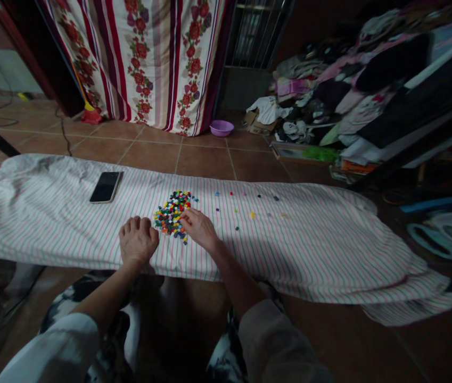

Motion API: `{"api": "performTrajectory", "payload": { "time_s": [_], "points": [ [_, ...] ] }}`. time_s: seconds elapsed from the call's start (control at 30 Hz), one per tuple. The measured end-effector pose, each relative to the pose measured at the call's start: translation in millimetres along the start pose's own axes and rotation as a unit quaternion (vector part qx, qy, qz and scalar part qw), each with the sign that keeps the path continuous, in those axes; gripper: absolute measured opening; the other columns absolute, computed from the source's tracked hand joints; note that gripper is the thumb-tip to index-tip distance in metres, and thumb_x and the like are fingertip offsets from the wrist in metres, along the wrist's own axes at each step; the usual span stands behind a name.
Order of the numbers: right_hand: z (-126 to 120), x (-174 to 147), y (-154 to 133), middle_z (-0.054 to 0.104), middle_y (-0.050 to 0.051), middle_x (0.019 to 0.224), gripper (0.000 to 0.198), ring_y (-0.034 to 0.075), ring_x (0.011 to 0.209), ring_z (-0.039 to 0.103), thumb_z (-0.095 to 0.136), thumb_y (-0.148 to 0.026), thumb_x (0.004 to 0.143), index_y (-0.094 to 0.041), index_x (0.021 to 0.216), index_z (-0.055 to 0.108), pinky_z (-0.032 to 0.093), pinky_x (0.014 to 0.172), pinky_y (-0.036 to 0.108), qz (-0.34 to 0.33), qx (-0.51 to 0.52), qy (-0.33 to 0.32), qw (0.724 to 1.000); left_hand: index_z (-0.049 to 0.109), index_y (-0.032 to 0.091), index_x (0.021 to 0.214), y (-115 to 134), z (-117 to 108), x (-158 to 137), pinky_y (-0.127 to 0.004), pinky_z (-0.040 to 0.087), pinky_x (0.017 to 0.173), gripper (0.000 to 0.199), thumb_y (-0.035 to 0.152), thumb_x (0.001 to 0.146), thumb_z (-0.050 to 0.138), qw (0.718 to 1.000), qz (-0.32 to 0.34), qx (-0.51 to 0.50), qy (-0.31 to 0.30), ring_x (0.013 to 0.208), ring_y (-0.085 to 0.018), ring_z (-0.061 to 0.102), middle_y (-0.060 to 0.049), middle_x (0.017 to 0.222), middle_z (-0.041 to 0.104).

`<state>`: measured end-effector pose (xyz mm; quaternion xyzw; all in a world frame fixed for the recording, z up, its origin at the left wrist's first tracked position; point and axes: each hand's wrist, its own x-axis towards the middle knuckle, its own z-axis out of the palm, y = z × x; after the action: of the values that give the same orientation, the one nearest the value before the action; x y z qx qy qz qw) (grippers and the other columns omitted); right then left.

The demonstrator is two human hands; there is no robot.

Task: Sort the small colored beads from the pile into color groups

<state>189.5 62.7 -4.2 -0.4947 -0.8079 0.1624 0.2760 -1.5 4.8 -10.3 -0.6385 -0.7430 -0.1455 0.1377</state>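
Observation:
A pile of tiny coloured cube-like pieces (172, 213) lies on the striped cloth (313, 250) in front of me. My right hand (198, 226) is at the pile's right edge, thumb and fingers pinched together; whatever is between the fingertips is too small to make out. Just left of the pile, my left hand (138, 239) rests on the cloth with its fingers curled in, and nothing shows in it. Right of the pile, several single pieces lie spaced apart in loose rows, among them a yellow piece (252, 215) and a red piece (231, 193).
A phone (106, 187) lies on the cloth at the left. Beyond it are a tiled floor (199, 159), a floral curtain (141, 64), a purple basin (221, 127) and a red dustpan (91, 115). Heaped clothes (329, 90) fill the back right.

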Motion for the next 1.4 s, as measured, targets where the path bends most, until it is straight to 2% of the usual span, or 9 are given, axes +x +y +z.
{"api": "performTrajectory", "payload": {
  "time_s": [0.27, 0.47, 0.7, 1.03, 1.27, 1.4],
  "points": [
    [-1, 0, 2, 0.069, 0.0, 0.09, 0.012, 0.014, 0.081, 0.063, 0.053, -0.02, 0.089, -0.023, 0.095, 0.063, 0.045, 0.074, 0.024, 0.02, 0.054, 0.02, 0.998, 0.061, 0.019, 0.096, -1, 2, 0, -0.04, 0.036, 0.089, 0.022, 0.029, 0.085, 0.044, 1.0, 0.002, -0.008, 0.009, 0.104, -0.028, 0.052, -0.011, 0.109, 0.06],
    [-3, -1, 6, 0.07, -0.002, 0.087, 0.013, 0.014, 0.078, 0.066, 0.055, -0.022, 0.086, -0.025, 0.095, 0.064, 0.05, 0.073, 0.024, 0.069, 0.13, 0.029, 0.989, 0.061, 0.02, 0.095, 0, -2, 0, -0.04, 0.036, 0.089, 0.022, 0.029, 0.086, 0.043, 1.0, 0.0, -0.01, 0.007, 0.105, -0.027, 0.052, -0.01, 0.108, 0.061],
    [-4, -5, 12, 0.071, 0.001, 0.098, 0.02, 0.013, 0.085, 0.067, 0.053, -0.019, 0.086, -0.023, 0.102, 0.064, 0.053, 0.077, 0.026, 0.064, 0.196, 0.036, 0.978, 0.062, 0.019, 0.1, 1, -4, 0, -0.04, 0.035, 0.091, 0.027, 0.029, 0.086, 0.041, 1.0, -0.008, -0.019, -0.007, 0.106, -0.027, 0.051, -0.011, 0.11, 0.06],
    [-17, -16, 15, 0.066, -0.001, 0.1, 0.027, 0.012, 0.085, 0.062, 0.053, -0.015, 0.085, -0.026, 0.105, 0.068, 0.048, 0.076, 0.023, 0.046, 0.103, 0.01, 0.994, 0.061, 0.019, 0.103, 2, -6, -1, -0.041, 0.038, 0.089, 0.03, 0.032, 0.088, 0.038, 1.0, -0.008, -0.006, -0.021, 0.107, -0.028, 0.053, -0.011, 0.114, 0.059],
    [-18, -26, 10, 0.064, 0.0, 0.105, 0.021, 0.011, 0.084, 0.061, 0.057, -0.02, 0.088, -0.026, 0.105, 0.067, 0.046, 0.074, 0.021, 0.026, 0.074, -0.008, 0.997, 0.061, 0.019, 0.105, 1, -6, -1, -0.041, 0.039, 0.089, 0.031, 0.031, 0.087, 0.038, 1.0, -0.008, -0.003, -0.021, 0.107, -0.028, 0.053, -0.012, 0.114, 0.06],
    [-19, -31, 1, 0.064, 0.0, 0.104, 0.016, 0.012, 0.09, 0.061, 0.058, -0.022, 0.09, -0.026, 0.103, 0.067, 0.046, 0.078, 0.022, 0.004, 0.063, -0.019, 0.998, 0.061, 0.019, 0.105, 1, -6, -1, -0.042, 0.039, 0.088, 0.031, 0.032, 0.087, 0.038, 1.0, -0.01, -0.007, -0.022, 0.108, -0.029, 0.053, -0.012, 0.115, 0.06]
  ]
}}
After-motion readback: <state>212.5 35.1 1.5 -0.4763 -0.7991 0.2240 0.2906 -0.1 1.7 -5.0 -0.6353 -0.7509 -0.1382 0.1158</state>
